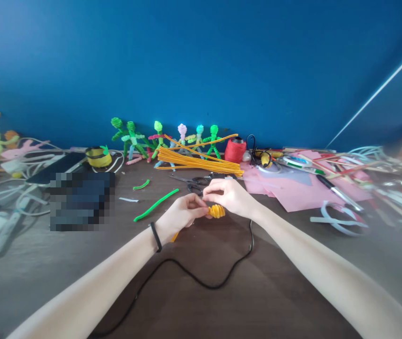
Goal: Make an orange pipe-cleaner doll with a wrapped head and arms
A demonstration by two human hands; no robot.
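Observation:
A yellow-orange pipe cleaner wound into a small coiled knob (217, 211) is pinched by my left hand (183, 212), its thumb and forefinger closed at the knob's left end. A straight orange piece (175, 237) shows below that hand. My right hand (227, 195) arches over the coil, with thumb and fingertips pinched close to the left fingertips. What lies between the right fingertips is hidden. Just behind both hands, a pair of dark scissors (195, 184) lies on the table. A green pipe cleaner (156, 205) and a shorter green piece (141, 185) lie to the left.
A bundle of orange pipe cleaners (201, 162) lies at the back, before several pipe-cleaner figures (158, 134) along the blue wall. A red spool (235, 149) and pink sheets (292, 193) are on the right. A black cord (201, 282) crosses the front; a blurred dark object (84, 200) lies left.

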